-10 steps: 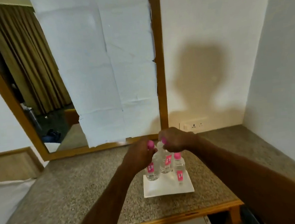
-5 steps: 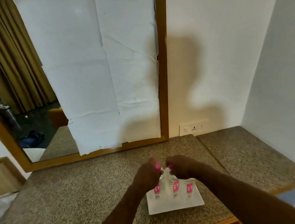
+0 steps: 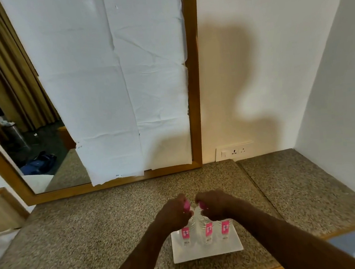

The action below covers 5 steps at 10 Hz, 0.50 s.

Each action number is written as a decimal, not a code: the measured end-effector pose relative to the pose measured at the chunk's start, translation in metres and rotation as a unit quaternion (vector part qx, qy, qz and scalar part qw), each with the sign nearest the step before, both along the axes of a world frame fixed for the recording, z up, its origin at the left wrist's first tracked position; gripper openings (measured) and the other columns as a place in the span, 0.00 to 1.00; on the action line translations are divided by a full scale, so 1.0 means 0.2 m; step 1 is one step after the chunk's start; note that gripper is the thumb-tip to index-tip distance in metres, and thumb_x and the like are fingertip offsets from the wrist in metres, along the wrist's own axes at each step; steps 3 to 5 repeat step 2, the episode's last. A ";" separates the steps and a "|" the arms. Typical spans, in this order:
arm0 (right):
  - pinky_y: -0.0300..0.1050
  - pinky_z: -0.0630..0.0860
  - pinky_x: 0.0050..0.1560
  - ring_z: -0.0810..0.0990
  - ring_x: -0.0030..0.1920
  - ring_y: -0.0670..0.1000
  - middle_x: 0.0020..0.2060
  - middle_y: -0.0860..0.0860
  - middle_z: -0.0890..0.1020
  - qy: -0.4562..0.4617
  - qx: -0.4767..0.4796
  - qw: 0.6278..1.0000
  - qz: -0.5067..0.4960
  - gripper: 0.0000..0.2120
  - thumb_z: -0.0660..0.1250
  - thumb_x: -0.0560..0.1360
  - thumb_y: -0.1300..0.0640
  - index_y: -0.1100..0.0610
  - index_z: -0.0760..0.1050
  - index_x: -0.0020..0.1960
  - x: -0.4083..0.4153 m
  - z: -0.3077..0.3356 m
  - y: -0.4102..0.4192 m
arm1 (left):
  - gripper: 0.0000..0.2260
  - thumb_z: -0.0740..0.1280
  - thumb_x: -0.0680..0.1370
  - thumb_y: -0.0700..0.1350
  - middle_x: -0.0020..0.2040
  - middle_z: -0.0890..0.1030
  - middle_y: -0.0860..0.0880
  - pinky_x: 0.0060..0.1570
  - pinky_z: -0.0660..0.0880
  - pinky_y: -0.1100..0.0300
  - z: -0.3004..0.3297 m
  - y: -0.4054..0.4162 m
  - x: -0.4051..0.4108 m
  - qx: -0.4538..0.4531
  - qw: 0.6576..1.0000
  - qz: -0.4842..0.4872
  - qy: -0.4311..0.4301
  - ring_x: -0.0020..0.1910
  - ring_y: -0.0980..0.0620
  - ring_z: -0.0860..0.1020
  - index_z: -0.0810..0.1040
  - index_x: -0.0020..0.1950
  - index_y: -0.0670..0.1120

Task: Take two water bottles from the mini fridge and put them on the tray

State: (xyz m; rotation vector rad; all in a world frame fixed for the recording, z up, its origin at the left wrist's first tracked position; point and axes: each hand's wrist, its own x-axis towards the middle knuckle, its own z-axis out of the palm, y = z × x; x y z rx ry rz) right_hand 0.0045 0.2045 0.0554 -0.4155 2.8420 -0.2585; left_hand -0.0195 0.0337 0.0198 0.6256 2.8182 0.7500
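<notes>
Three clear water bottles with pink labels stand upright in a row on a white rectangular tray (image 3: 206,252) near the counter's front edge. My left hand (image 3: 175,215) is closed around the pink-capped neck of the left bottle (image 3: 185,233). The fingers of my right hand (image 3: 216,206) wrap the top of the middle bottle (image 3: 208,230). A third bottle (image 3: 225,229) stands at the right, its cap hidden behind my right wrist. The mini fridge is out of view.
The tray rests on a speckled granite counter (image 3: 95,238) with a wooden front edge. A wood-framed mirror (image 3: 193,90) covered with white paper leans on the back wall. A wall socket (image 3: 234,151) sits to its right, and a white side wall (image 3: 341,98) closes the right.
Both hands have come down with their bottles, which now stand on the tray. The camera has tilted up, so hands and tray sit lower in the picture.
</notes>
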 end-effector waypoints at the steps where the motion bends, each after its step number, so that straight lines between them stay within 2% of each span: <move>1: 0.51 0.74 0.58 0.77 0.56 0.54 0.57 0.54 0.78 -0.019 -0.014 1.000 0.001 0.19 0.67 0.75 0.56 0.55 0.69 0.64 0.00 0.01 0.01 | 0.15 0.71 0.73 0.49 0.48 0.80 0.47 0.42 0.78 0.56 0.02 0.04 -0.01 -0.030 0.999 0.006 -0.011 0.43 0.51 0.78 0.72 0.55 0.47; 2: 0.51 0.76 0.56 0.77 0.56 0.54 0.59 0.55 0.78 -0.056 -0.045 0.997 -0.013 0.21 0.69 0.74 0.54 0.55 0.69 0.65 -0.04 0.03 0.04 | 0.18 0.71 0.72 0.52 0.51 0.80 0.46 0.41 0.77 0.57 0.06 0.07 -0.06 -0.052 0.998 -0.003 -0.021 0.44 0.52 0.77 0.72 0.58 0.46; 5: 0.51 0.76 0.56 0.77 0.56 0.54 0.59 0.55 0.78 -0.056 -0.045 0.997 -0.013 0.21 0.69 0.74 0.54 0.55 0.69 0.65 -0.04 0.03 0.04 | 0.18 0.71 0.72 0.52 0.51 0.80 0.46 0.41 0.77 0.57 0.06 0.07 -0.06 -0.052 0.998 -0.003 -0.021 0.44 0.52 0.77 0.72 0.58 0.46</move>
